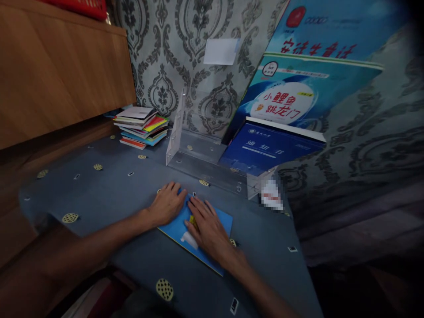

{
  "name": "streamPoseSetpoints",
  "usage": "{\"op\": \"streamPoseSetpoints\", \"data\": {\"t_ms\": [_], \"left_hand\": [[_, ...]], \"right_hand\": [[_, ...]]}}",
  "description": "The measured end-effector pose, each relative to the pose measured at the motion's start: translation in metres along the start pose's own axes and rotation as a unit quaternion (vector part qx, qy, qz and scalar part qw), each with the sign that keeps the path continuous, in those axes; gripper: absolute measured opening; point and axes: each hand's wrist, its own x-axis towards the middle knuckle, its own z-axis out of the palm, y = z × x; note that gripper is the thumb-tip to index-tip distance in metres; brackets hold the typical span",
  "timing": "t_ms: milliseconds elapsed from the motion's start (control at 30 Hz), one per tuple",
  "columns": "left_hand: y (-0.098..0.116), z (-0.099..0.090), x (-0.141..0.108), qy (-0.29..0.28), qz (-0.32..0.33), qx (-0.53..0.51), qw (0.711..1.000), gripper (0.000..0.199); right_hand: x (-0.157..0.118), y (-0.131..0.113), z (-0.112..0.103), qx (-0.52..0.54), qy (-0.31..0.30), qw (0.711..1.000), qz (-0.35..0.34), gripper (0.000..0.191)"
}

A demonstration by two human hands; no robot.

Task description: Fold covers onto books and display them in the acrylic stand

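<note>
A thin blue book [222,221] with a yellow edge lies flat on the patterned tablecloth in the head view. My left hand [168,204] rests on its upper left corner, fingers stretched out over the cover. Across the middle of the cover lies my right hand [207,223], flat with its fingers extended, hiding part of the yellow and white print. Neither hand is wrapped round anything. Just beyond the hands stands a clear acrylic book rack [205,170], with a dark blue book [265,148] leaning in its right end.
Larger picture books [285,95] lean behind the dark blue one against the patterned wall. A stack of books [142,126] sits at the back left, beside a wooden cabinet [62,70]. A red basket [82,6] rests on top. A pixelated white item [272,195] is right of the rack.
</note>
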Motion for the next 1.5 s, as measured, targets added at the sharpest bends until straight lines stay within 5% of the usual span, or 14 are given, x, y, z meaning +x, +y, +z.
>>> {"op": "streamPoseSetpoints", "data": {"t_ms": [300,500,767,1067,1233,1400,1500], "left_hand": [[-0.009,0.013,-0.002,0.034,-0.003,-0.051,0.998,0.026],[-0.024,0.024,-0.002,0.091,0.043,-0.136,0.986,0.029],[-0.041,0.025,-0.003,0.085,0.081,-0.205,0.972,0.037],[-0.035,0.023,-0.003,0.117,0.081,-0.124,0.982,0.036],[-0.031,0.015,-0.006,0.141,0.147,-0.040,0.978,0.032],[-0.014,0.008,-0.020,0.095,0.237,-0.070,0.964,0.035],[-0.003,0.008,-0.034,0.051,0.279,-0.097,0.954,0.057]], "right_hand": [[-0.037,0.018,-0.007,0.010,0.022,0.997,0.077,0.053],[-0.043,0.019,-0.006,0.028,0.034,0.995,0.090,0.052],[-0.047,0.024,-0.008,0.055,0.052,0.993,0.091,0.050],[-0.046,0.025,-0.008,0.062,0.053,0.992,0.096,0.050],[-0.045,0.023,-0.012,0.059,0.043,0.993,0.093,0.050],[-0.045,0.021,-0.016,0.064,0.041,0.993,0.093,0.049],[-0.044,0.020,-0.017,0.069,0.043,0.992,0.098,0.047]]}}
